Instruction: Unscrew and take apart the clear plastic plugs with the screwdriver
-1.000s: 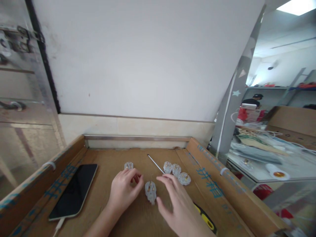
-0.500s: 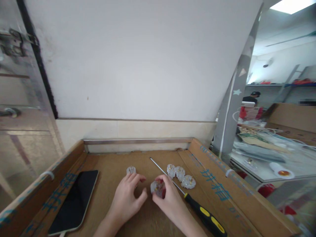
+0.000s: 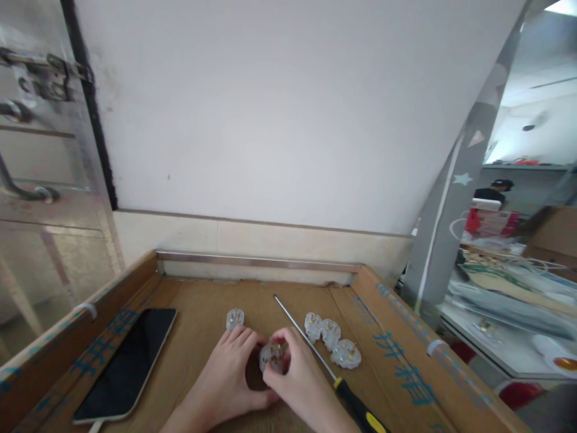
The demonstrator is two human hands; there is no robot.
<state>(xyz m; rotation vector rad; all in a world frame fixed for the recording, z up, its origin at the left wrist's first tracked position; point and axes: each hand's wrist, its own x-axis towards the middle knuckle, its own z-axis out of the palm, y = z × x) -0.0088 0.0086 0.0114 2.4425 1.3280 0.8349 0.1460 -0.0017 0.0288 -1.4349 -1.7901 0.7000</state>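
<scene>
**Clear plug in the right hand, left hand curved beside it**

At far left on the cardboard-lined counter (image 3: 193,337), a dark phone (image 3: 128,364) lies aslant, its top end leaning right. Next comes a lone plug (image 3: 235,319), pins up, just beyond the left hand (image 3: 229,367). That hand's grip is wide, thumb and fingers forming an open curve; whether a fingertip touches the plug beside it, I cannot tell.

Between the hands is the clear plug (image 3: 269,359), pinched by the right hand (image 3: 300,373), whose grip is narrow around it. Its rounded end shows to the left; the rest runs rightward behind the fingers, so its long axis seems roughly crosswise, though I cannot be sure, nor tell where its pins point.

The step in hand looks like handling or turning this plug. The next move would call for a firm right pinch with the left fingers steadying.

Rightward, a screwdriver (image 3: 345,392) lies diagonally, handle nearest the wearer; beyond it are three plugs (image 3: 331,332) grouped close together.
</scene>
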